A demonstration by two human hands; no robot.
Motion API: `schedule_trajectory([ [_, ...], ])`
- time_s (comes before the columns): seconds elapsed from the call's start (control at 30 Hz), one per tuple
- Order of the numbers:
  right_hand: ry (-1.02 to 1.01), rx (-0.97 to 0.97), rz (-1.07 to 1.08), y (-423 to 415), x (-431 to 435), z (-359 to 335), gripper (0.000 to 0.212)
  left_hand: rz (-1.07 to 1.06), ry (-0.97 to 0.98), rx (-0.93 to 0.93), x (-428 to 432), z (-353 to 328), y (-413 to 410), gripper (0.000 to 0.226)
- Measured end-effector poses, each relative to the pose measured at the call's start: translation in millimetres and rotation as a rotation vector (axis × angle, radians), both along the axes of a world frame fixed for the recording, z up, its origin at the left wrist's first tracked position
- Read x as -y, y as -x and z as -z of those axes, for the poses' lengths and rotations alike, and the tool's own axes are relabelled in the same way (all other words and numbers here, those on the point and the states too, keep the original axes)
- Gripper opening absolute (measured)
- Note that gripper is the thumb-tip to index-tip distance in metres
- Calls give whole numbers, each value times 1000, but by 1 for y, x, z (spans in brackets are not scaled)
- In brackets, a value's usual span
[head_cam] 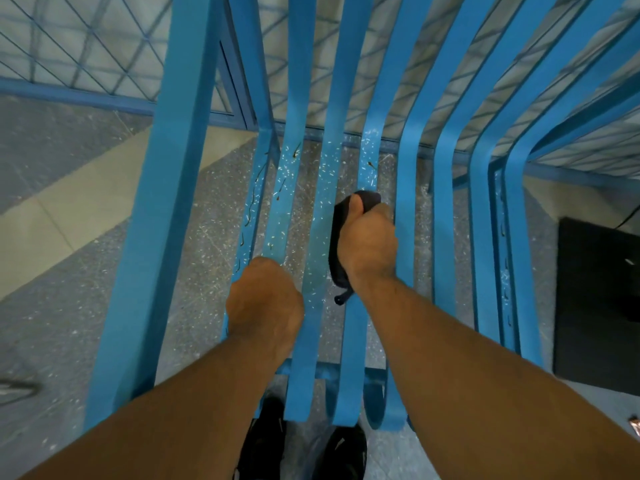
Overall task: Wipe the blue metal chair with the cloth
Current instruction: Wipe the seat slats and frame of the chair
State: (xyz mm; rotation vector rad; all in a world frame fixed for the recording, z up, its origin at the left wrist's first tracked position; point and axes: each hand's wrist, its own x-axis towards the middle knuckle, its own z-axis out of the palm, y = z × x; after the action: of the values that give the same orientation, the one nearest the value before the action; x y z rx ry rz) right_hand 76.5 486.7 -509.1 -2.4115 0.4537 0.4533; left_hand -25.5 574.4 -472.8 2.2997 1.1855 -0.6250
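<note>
The right hand (369,244) clasps the dark cloth (341,237) on a middle seat slat (349,358) of the blue chair (162,202). The left hand (265,303), fingers (266,266) curled, grips a slat near the left edge. I think the hanging cloth end may snag between slats.

Speckled grey floor (52,323) with a cream stripe (52,230); black mat (595,299) at right; 2 black shoes (270,445) below; mesh fence (69,39) behind.

the right hand (369,242) gripped a dark cloth (341,237) against a slat of the blue chair (162,202); the left hand (265,303) clutched slats near the seat's front edge.
</note>
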Motion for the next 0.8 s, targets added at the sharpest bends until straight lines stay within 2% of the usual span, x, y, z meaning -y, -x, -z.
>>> schedule_trajectory([
  [0.13,44,116,-188,36,7,2,60,-8,-10,-21,0,0,-2,15],
  [0.23,58,90,-236,74,15,-3,66,-22,-6,-29,-2,-3,-6,15],
  [0.33,21,15,-159,89,21,-9,63,-68,2,61,-1,-3,-12,15],
  [0.47,-26,-110,-38,65,17,-7,46,-86,-27,136,-5,5,-47,19],
  [0.57,-48,-111,20,36,12,-1,50,-106,-51,150,-14,8,-79,21],
  [0.8,-2,-134,58,-6,2,-4,58,39,-46,123,-15,11,-94,26],
])
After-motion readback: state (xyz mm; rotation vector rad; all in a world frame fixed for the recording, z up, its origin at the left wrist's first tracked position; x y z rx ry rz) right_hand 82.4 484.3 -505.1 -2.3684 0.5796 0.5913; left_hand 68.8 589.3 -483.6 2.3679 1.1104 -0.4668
